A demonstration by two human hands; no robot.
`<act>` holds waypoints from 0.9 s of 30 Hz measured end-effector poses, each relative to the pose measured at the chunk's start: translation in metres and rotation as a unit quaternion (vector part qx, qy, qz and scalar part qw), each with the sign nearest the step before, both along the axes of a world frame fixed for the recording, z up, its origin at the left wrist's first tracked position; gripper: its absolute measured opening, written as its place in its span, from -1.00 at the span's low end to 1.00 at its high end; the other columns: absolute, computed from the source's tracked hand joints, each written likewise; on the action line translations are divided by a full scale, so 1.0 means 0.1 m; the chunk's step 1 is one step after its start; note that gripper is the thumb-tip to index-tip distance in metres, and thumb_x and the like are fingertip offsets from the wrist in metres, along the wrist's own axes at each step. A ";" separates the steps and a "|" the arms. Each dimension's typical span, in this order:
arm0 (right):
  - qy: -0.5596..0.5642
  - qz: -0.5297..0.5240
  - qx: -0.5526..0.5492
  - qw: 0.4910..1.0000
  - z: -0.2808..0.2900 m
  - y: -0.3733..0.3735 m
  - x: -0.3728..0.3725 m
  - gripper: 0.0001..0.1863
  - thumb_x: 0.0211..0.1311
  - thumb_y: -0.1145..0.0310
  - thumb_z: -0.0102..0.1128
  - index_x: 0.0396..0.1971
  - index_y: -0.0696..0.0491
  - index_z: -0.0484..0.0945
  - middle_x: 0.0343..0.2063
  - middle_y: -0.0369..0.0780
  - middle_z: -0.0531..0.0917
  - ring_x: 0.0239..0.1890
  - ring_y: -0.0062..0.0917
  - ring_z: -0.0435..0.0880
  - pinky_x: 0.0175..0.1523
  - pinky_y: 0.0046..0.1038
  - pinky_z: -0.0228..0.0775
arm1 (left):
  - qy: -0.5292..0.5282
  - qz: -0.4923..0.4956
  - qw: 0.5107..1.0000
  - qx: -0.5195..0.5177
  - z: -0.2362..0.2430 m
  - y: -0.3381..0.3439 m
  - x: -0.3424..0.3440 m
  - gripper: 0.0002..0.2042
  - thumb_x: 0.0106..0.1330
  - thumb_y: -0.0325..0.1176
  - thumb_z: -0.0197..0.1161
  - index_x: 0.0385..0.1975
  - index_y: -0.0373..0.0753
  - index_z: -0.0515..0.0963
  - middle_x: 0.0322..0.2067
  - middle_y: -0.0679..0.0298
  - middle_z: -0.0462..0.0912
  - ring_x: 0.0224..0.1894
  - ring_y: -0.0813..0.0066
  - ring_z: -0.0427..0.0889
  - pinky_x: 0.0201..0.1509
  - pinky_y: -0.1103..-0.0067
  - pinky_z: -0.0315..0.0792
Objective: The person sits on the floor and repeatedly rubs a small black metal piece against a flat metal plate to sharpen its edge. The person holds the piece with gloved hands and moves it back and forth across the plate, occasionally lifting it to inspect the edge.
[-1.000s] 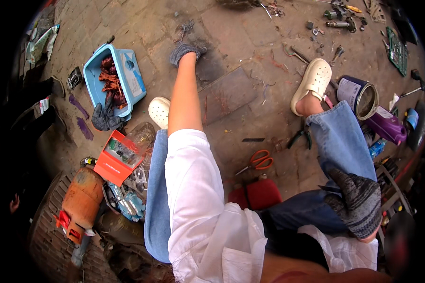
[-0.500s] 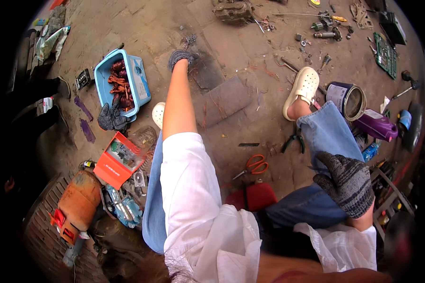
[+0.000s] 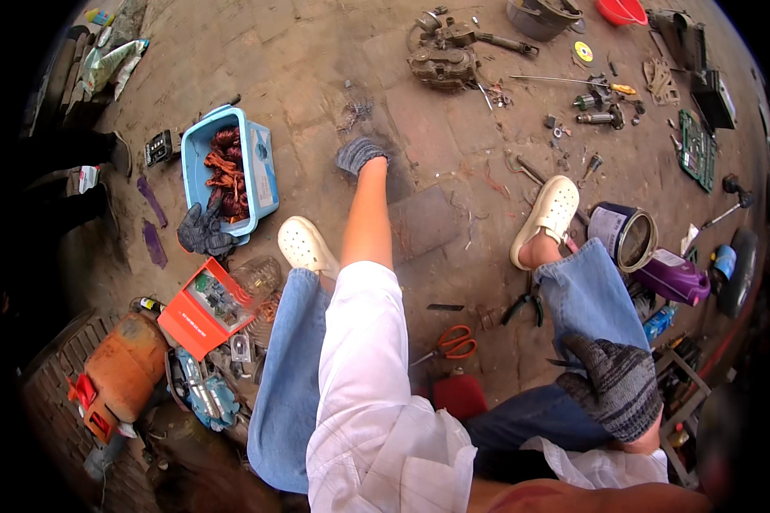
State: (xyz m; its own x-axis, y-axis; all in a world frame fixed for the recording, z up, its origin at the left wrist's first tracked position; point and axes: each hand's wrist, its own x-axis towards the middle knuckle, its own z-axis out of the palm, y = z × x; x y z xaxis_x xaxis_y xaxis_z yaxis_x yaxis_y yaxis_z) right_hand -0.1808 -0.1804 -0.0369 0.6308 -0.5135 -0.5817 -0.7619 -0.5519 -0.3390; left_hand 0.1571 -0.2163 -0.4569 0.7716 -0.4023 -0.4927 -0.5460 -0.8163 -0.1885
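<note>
My left arm, in a white sleeve, stretches far forward between my shoes. My left hand (image 3: 362, 156), in a dark grey knit glove, is low over the sooty paving beside a tangle of thin wire (image 3: 356, 114). Its fingers point away and down, so whether they hold anything is hidden. My right hand (image 3: 618, 392), in a matching grey-striped glove, rests by my right knee. A thin dark pointed piece (image 3: 565, 364) sticks out between its thumb and fingers; its kind is unclear. Left of my left hand stands a blue tub (image 3: 261, 171) holding copper wire coils (image 3: 225, 173), with a dark glove (image 3: 202, 229) over its rim.
Orange-handled scissors (image 3: 457, 343) and black pliers (image 3: 524, 308) lie between my legs. An orange-red box (image 3: 195, 321) and rusty tank (image 3: 128, 363) are left. At right are a paint can (image 3: 612, 231) and purple bottle (image 3: 674, 278). A greasy metal housing (image 3: 445, 67) lies ahead. Someone's dark-clad legs (image 3: 73, 162) show left.
The view has tilted forward, so the floor things sit lower in it. My left hand has shifted slightly right over the paving. My right hand stays by my knee with the dark piece.
</note>
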 end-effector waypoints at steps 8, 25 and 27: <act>0.006 -0.013 -0.014 1.000 -0.03 0.03 -0.08 -0.59 -0.19 0.27 0.19 -0.25 0.08 0.41 -0.53 -0.14 0.52 -0.46 -0.25 0.49 -0.37 -0.32 0.27 | 0.095 0.007 0.994 -0.051 0.15 -0.21 -0.04 -0.72 -0.08 -0.14 0.15 -0.35 -0.06 0.56 -0.23 0.29 0.54 -0.15 0.40 0.50 -0.16 0.50 0.36; -0.200 -0.100 -0.053 0.973 0.14 0.11 0.09 -0.72 -0.07 0.26 0.15 -0.32 0.06 0.49 -0.47 -0.09 0.55 -0.41 -0.31 0.55 -0.29 -0.43 0.37 | 0.486 0.070 0.609 -0.623 2.75 0.19 -0.25 -0.91 0.17 -0.38 0.03 -0.49 -0.23 0.33 -0.62 0.31 0.42 -0.64 0.60 0.38 -0.59 0.70 0.31; -0.355 -0.103 -0.054 0.928 0.15 0.11 0.15 -0.68 -0.03 0.28 0.16 -0.24 0.11 0.47 -0.49 -0.21 0.58 -0.44 -0.57 0.54 -0.29 -0.56 0.36 | 0.519 0.011 0.603 -0.605 3.38 0.43 -0.52 -0.91 0.17 -0.38 0.02 -0.47 -0.24 0.33 -0.61 0.32 0.41 -0.65 0.61 0.37 -0.59 0.70 0.29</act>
State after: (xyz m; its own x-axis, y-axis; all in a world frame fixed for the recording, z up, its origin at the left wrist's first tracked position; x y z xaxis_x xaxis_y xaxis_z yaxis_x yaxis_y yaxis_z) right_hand -0.1658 -0.1691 -0.0223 0.7171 -0.6970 0.0042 -0.4614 -0.4793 -0.7466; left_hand 0.1047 -0.1729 -0.1188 0.3112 -0.9477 -0.0710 0.1572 -0.0223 0.9873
